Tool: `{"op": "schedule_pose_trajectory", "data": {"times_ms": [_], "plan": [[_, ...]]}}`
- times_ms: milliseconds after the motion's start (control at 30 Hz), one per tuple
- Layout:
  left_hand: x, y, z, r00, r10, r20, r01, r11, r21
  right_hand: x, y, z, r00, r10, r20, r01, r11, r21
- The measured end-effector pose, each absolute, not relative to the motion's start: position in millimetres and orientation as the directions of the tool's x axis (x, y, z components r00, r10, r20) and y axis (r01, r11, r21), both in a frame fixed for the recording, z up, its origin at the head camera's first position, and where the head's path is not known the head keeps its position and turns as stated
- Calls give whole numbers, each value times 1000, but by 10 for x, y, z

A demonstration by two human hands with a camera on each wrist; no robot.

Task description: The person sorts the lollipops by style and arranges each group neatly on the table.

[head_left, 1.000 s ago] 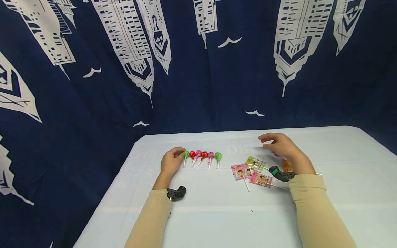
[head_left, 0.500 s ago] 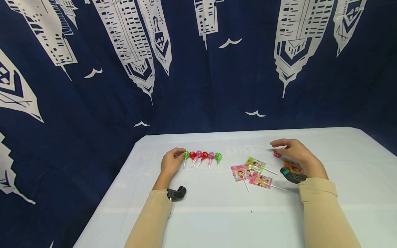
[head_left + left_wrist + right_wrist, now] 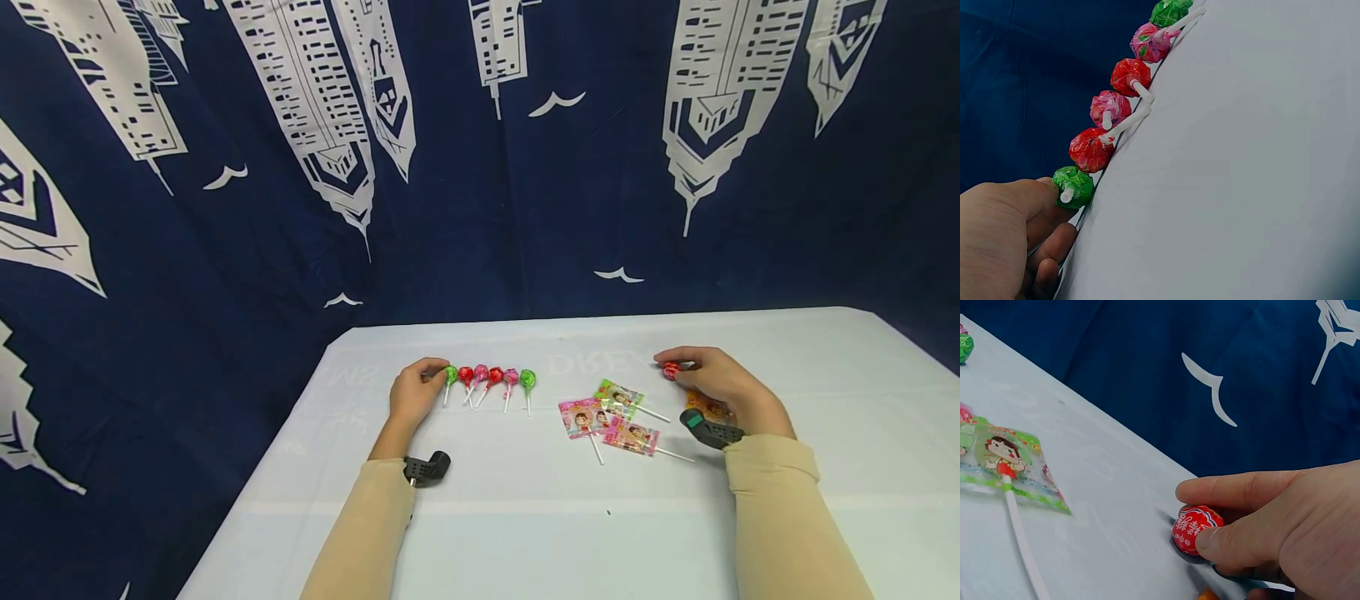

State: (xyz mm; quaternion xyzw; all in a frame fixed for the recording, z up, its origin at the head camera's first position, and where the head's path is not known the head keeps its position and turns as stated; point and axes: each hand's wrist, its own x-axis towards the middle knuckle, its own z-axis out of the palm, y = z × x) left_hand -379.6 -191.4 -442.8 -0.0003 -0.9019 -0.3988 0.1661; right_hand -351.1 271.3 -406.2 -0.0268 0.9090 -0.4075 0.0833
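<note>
My left hand (image 3: 412,393) is at the left end of a row of lollipops, its thumb and index finger at the head of a green lollipop (image 3: 1073,187). Beside that one stand red lollipops (image 3: 1090,150), pink ones (image 3: 1110,109) and another green one (image 3: 528,379), sticks toward me. On the right, my right hand (image 3: 723,379) pinches a round red lollipop (image 3: 1192,529) between thumb and index finger, low over the table; its stick is hidden by the hand. Under the right palm lies an orange-wrapped candy (image 3: 708,406), partly covered.
Flat lollipops in wrappers lie between the hands: a green packet (image 3: 619,397) and pink packets (image 3: 632,435), overlapping, their white sticks pointing toward me and to the right. A dark blue printed cloth (image 3: 465,250) hangs behind the white table (image 3: 525,517).
My right hand has moved right and slightly toward me, over to the red lollipop, and its thumb and index finger have closed on it. The left hand stays at the green lollipop.
</note>
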Motion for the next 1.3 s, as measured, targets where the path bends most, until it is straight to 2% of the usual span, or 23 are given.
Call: {"op": "schedule_pose_trajectory", "data": {"times_ms": [1067, 1300], "plan": [[-3803, -1925, -4443, -947, -137, 291, 126, 674, 728, -3529, 2664, -4074, -986, -75, -151, 63, 666, -744], [-3804, -1922, -4437, -947, -138, 291, 125, 674, 728, -3543, 2634, -4064, -994, -56, -91, 26, 702, -711]]}}
